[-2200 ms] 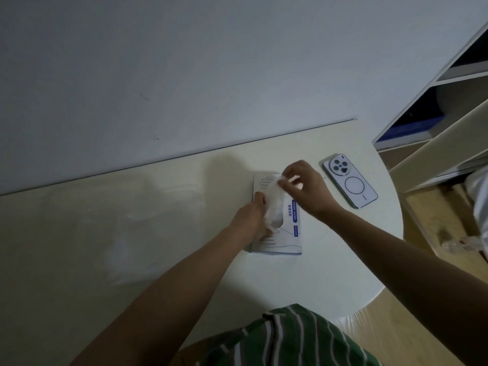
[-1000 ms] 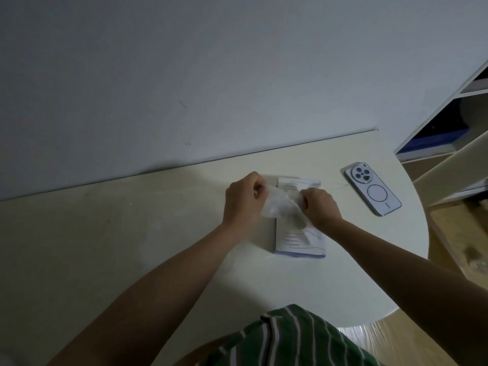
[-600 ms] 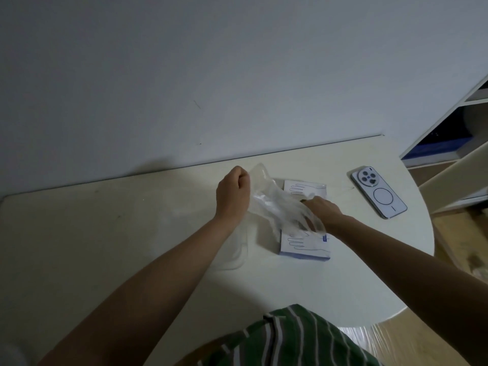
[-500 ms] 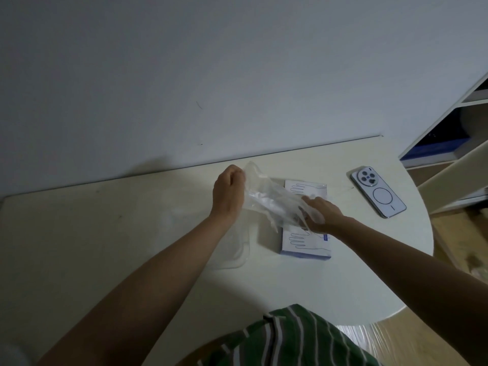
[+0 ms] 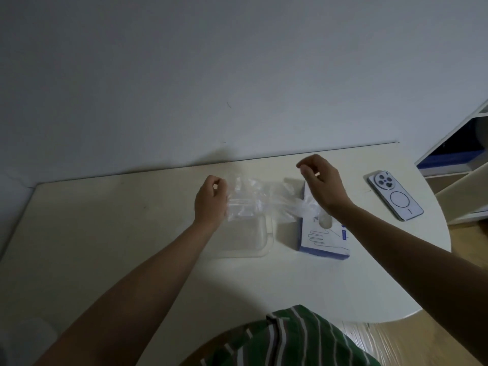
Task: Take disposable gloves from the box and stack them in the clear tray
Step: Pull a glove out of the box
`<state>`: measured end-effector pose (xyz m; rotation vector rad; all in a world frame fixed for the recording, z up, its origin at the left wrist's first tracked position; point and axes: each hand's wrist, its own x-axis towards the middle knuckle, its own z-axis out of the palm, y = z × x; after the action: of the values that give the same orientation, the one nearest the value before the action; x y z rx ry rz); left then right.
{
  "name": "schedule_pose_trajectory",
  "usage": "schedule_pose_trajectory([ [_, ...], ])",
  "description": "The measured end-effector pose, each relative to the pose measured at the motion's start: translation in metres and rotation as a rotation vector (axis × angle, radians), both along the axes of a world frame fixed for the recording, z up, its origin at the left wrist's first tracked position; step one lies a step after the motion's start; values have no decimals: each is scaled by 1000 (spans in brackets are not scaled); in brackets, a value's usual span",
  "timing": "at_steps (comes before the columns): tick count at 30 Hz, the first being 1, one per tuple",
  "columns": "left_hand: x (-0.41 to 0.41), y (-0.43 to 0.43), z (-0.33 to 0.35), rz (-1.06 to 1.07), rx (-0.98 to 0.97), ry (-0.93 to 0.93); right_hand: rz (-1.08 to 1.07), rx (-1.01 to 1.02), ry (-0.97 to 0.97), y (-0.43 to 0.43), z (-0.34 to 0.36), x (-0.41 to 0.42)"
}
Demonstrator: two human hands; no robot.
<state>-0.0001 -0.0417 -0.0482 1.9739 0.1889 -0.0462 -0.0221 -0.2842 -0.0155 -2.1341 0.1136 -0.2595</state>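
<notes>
A thin clear glove (image 5: 261, 202) is stretched sideways above the table. My left hand (image 5: 211, 200) pinches its left end. Its right end bunches at the opening of the white and blue glove box (image 5: 326, 241). My right hand (image 5: 323, 184) hovers over the box's far end with fingertips pinched together; the glove passes under its wrist, and I cannot tell whether the fingers hold any of the film. The clear tray (image 5: 265, 248) lies flat just left of the box, beneath the glove, hard to see against the pale table (image 5: 118, 233).
A white phone (image 5: 396, 198) lies face down near the table's right edge. A wall runs along the back of the table. White shelving (image 5: 454, 159) stands to the right. A green striped garment (image 5: 290, 339) shows at the bottom.
The glove has come out of the box and been drawn left over the tray. My left hand moved left with it; my right hand lifted up and back from the box's opening.
</notes>
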Motion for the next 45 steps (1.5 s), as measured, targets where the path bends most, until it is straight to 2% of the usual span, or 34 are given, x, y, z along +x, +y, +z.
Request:
schedule_pose_trajectory([
  [2,-6,17,-4,-38,196,-54,124,-16,-75,26,9,0],
  [4,-12,32,-7,-56,333,-92,321,-133,-118,49,10,1],
  [7,-20,47,-8,-33,471,-129,615,-386,-49,82,-2,3],
  [9,-24,54,-10,11,546,-126,704,-560,2,100,-15,3],
  [11,-26,60,-11,42,607,-105,757,-645,-2,110,-27,1],
  [15,-27,67,-14,47,732,-24,831,-624,8,115,-43,-6],
  [20,-29,63,-10,-6,781,38,849,-600,283,122,-51,-7],
  [22,-30,64,-8,-39,861,-40,838,-642,353,127,-51,-6],
  [24,-31,62,-6,-138,1040,-252,844,-676,419,132,-53,-4],
  [26,-30,57,-6,-324,1057,-427,859,-702,475,137,-53,-5],
  [27,-29,53,-9,-437,1028,-422,867,-708,496,138,-54,-5],
  [28,-27,51,-12,-524,998,-353,877,-715,512,140,-53,-4],
  [31,-19,50,-26,-649,980,69,908,-765,541,142,-50,-3],
  [34,-12,57,-41,-718,1013,346,819,-765,373,140,-47,0],
  [36,-10,59,-51,-724,1023,371,731,-679,202,141,-46,3],
  [38,-9,60,-60,-713,997,364,711,-596,182,144,-48,6],
  [45,-1,62,-66,-699,918,444,697,-896,547,142,-70,13],
])
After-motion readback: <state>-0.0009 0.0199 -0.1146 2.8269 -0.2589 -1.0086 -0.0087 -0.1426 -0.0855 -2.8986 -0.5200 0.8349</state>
